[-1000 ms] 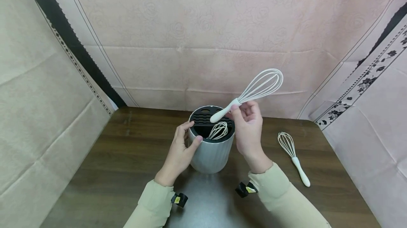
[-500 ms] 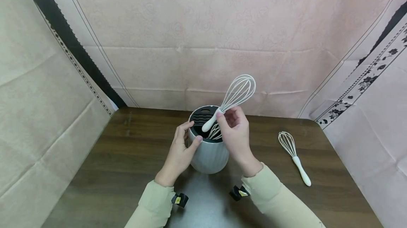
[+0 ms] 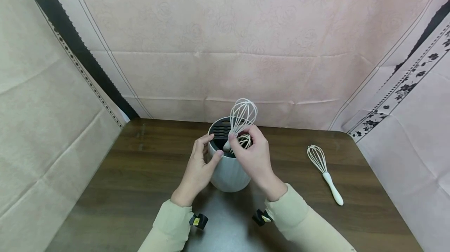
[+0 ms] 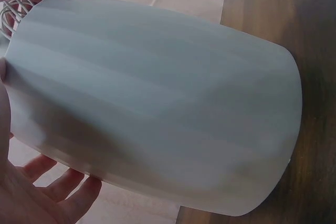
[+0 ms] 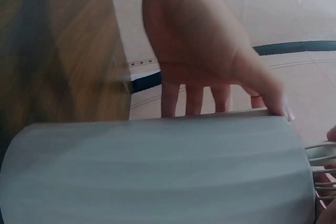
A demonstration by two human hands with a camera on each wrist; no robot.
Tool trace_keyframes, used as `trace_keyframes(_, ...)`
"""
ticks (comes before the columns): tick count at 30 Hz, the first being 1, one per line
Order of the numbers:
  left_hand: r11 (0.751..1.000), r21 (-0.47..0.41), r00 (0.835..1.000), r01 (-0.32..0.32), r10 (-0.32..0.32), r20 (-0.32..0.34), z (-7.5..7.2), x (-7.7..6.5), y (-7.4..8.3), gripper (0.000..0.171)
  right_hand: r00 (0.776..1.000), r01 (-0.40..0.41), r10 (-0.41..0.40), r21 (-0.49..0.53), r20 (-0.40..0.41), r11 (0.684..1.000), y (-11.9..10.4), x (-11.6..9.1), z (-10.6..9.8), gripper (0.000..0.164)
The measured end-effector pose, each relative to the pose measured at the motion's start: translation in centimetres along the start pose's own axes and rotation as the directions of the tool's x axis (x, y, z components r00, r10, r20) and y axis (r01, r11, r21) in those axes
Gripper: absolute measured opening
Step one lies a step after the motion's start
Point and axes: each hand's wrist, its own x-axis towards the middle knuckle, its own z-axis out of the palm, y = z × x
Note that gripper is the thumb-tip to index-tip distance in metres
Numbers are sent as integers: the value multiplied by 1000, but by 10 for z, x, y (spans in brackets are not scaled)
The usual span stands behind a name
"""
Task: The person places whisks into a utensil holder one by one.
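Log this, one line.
left hand: holding grey cylindrical holder; right hand: pinching white wire whisk, handle down; brown wooden table: another white whisk

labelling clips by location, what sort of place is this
Probably a makeshift recording booth, not a working kitchen: creased sheeting backs and flanks a wood-look table, and small black devices sit at both cuffs.

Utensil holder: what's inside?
One whisk sits in the holder, wire loops showing; a second, held whisk points handle-down toward its opening. First whisk's handle and holder's bottom are hidden.
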Motion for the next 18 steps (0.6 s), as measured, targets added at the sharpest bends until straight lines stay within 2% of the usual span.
trace_keyframes(3,1000,1,1000,5,-5,-4,1,0,1,54,998,60,-60,-85,2,995,5,-1,0,10)
trace_keyframes(6,1000,0,1000,12,-12,-6,1,-1,1,53,996,86,-86,-130,5,988,8,0,-1,10)
trace_keyframes(18,1000,6,1000,24,-24,-7,2,0,0,52,999,17,-12,-148,38,989,11,-1,0,19)
